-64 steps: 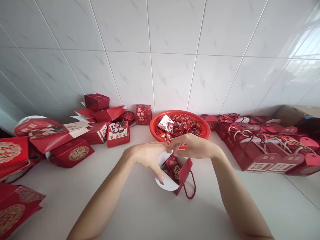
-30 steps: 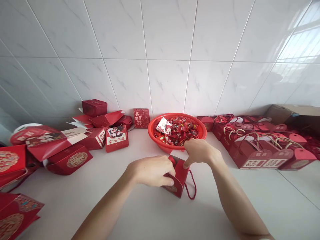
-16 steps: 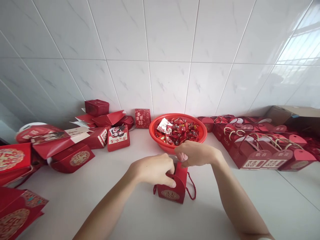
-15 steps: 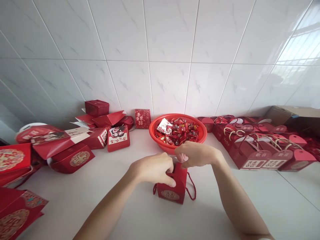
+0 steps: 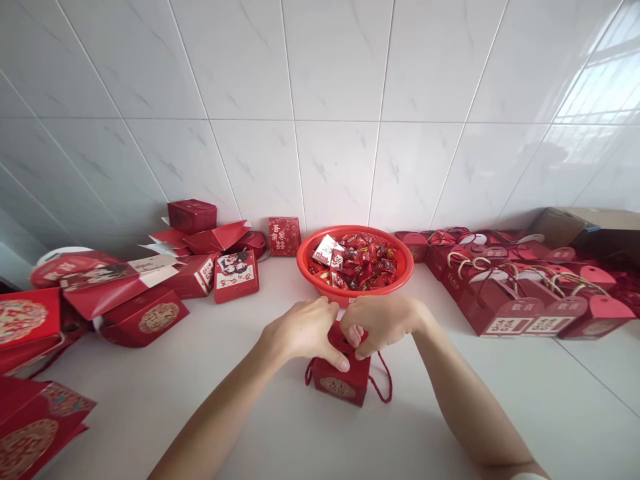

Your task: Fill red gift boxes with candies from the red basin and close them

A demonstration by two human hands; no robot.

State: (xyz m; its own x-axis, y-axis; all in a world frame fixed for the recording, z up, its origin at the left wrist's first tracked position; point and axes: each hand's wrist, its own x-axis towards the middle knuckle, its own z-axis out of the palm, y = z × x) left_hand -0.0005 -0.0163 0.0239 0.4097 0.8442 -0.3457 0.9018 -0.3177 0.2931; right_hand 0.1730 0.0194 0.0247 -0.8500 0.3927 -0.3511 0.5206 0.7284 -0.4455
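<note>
A small red gift box with a gold round emblem stands upright on the white table in front of me. Red cord loops hang from its left and right sides. My left hand grips the box's top from the left, its thumb pressed on the near flap. From the right, my right hand is closed at the top flaps, fingers curled and thumb against the box. Both hands hide much of the box's top. Just behind them sits a red plastic basket full of wrapped candies.
Along the right stand several red boxes with cord handles, a cardboard carton behind them. On the left lie more red boxes, some unfolded. A red card box leans on the tiled wall.
My right hand has come down and left onto the box's top. The near flap, upright before, now lies folded inward under my thumbs.
</note>
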